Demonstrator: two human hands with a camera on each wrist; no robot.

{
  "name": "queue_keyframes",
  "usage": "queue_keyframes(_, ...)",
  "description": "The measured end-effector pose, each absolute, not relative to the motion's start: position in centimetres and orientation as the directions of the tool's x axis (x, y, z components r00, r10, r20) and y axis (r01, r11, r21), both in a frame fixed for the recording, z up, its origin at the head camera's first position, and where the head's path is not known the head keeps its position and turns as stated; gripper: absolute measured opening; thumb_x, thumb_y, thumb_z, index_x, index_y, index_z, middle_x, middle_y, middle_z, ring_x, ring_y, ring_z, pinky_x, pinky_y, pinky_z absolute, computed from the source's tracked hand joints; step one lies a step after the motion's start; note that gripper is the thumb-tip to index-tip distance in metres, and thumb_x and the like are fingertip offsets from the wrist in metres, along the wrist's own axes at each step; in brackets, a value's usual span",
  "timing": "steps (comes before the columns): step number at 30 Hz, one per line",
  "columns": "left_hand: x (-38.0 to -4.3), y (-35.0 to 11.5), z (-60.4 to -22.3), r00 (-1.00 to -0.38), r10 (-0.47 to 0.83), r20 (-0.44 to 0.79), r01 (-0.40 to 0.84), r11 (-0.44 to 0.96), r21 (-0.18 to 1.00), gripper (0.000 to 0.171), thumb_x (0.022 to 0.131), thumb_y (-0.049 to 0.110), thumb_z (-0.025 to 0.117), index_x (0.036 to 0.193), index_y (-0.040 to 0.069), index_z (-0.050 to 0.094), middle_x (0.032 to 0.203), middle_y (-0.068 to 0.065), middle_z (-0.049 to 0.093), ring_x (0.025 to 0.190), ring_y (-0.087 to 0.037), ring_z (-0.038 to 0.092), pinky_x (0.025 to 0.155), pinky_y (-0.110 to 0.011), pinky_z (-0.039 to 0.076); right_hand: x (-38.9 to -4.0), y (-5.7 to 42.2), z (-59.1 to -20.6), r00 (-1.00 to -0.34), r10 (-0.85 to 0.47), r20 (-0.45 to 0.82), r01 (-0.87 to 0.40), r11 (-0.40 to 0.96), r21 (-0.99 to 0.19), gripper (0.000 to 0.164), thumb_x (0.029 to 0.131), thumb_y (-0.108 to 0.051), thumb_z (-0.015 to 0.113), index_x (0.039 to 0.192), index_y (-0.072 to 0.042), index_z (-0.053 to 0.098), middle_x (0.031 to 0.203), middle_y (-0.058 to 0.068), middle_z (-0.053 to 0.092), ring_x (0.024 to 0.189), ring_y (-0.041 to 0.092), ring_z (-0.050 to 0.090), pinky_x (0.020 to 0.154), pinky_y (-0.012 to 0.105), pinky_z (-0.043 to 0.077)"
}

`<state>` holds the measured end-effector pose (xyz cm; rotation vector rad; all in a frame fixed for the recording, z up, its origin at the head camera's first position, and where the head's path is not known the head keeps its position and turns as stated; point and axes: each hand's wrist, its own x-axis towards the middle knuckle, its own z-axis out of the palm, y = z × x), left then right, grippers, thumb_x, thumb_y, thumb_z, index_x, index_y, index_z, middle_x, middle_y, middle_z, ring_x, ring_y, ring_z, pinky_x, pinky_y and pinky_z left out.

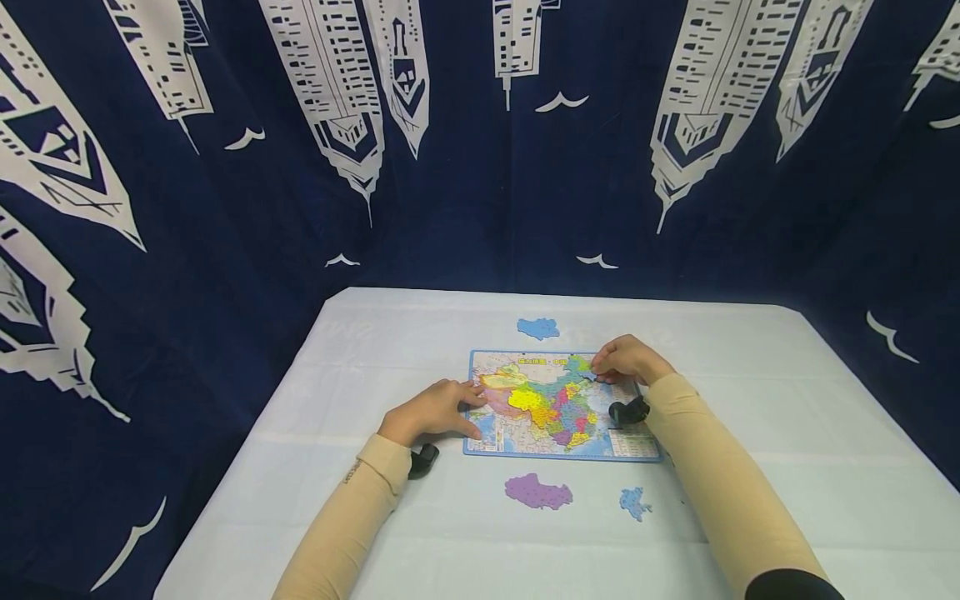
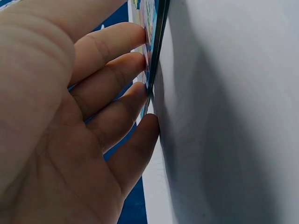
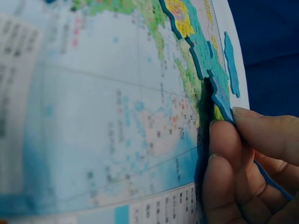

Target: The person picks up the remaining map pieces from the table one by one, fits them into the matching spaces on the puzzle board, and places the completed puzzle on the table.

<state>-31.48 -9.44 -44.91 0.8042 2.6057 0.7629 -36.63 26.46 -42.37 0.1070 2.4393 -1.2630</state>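
Observation:
A map puzzle board (image 1: 540,452) with a blue rim lies on the white table, its middle filled with colourful map pieces. My left hand (image 1: 431,412) rests at the board's left side. In the left wrist view the fingertips (image 2: 136,35) touch the board's edge and face, the fingers nearly straight. At the upper right of the map, my right hand (image 1: 633,360) pinches a small blue puzzle piece (image 3: 221,100) between thumb and index finger. That piece is held against the map's upper right part; whether it lies flat in its place I cannot tell.
A blue piece (image 1: 537,328) lies behind the board. In front of it lie a purple piece (image 1: 537,492) and a smaller light blue piece (image 1: 636,503). A dark blue curtain (image 1: 480,208) with white building prints hangs behind the white table (image 1: 360,333).

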Motion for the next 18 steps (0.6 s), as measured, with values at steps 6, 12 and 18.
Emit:
queue_keyframes(6, -31.63, -9.41, -44.99, -0.790, 0.601, -0.124, 0.433, 0.689, 0.582, 0.065, 0.074, 0.027, 0.088, 0.131, 0.007, 0.066, 0.152, -0.004, 0.049, 0.151, -0.024, 0.032, 0.125, -0.045, 0.027, -36.81, 26.19, -42.12, -0.909, -0.078, -0.410, 0.290, 0.589, -0.755, 0.014, 0.092, 0.001, 0.066, 0.104, 0.008, 0.065, 0.072, 0.000, 0.068, 0.064, 0.007, 0.065, 0.065, 0.022, 0.057)
queue_keyframes(12, -31.73, -9.39, -45.09, -0.797, 0.590, -0.129, 0.428, 0.702, 0.569, 0.065, 0.074, 0.028, 0.088, 0.132, 0.008, 0.066, 0.154, -0.003, 0.047, 0.151, -0.024, 0.032, 0.125, -0.046, 0.027, -36.93, 26.07, -41.96, -0.902, -0.070, -0.425, 0.305, 0.594, -0.745, 0.010, 0.092, 0.002, 0.066, 0.100, 0.007, 0.066, 0.069, 0.000, 0.067, 0.062, 0.007, 0.064, 0.063, 0.022, 0.057)
queue_keyframes(18, -31.73, -9.47, -45.23, -0.798, 0.588, -0.130, 0.431, 0.708, 0.559, 0.065, 0.074, 0.030, 0.088, 0.132, 0.009, 0.066, 0.154, -0.003, 0.046, 0.151, -0.025, 0.033, 0.124, -0.046, 0.028, -37.00, 25.88, -42.04, -0.895, -0.050, -0.443, 0.330, 0.594, -0.734, 0.006, 0.091, 0.002, 0.066, 0.096, 0.004, 0.064, 0.068, 0.000, 0.066, 0.061, 0.006, 0.063, 0.062, 0.021, 0.056)
